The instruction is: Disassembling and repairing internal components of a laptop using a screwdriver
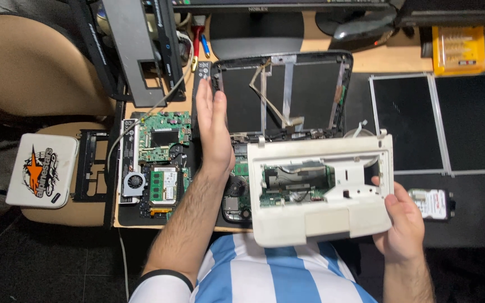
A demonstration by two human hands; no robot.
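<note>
We're looking down at a desk (pixel 366 62) crowded with laptop parts. Our right hand (pixel 402 221) grips the white palmrest cover (pixel 321 191) by its right edge, fingers curled under and thumb on top, lifting it tilted over the near edge of the desk. Through its big cutout we see a green board and cables below. Our left hand (pixel 213 126) is open and flat, fingers together, standing on edge just left of the black lid shell (pixel 284 95) and holding nothing.

The cover sits above the open base (pixel 237 193), near the middle of the near edge. The lid shell lies behind it, stripped of its panel, with flat cables (pixel 273 104) trailing across it. To the left, at the desk's left edge, a bare motherboard (pixel 161 163) with a small fan rests flat. Toward the right edge lie two dark screen panels (pixel 439 123) side by side, and a hard drive (pixel 430 202) sits just beside our right hand.

To lift this cover well, we'd judge it best to keep it level and raise it slowly, watching for any ribbon tied underneath. A second hand on the left edge would steady it. Tugging one-handed risks tearing a connector or cracking the thin plastic near the cutout.
</note>
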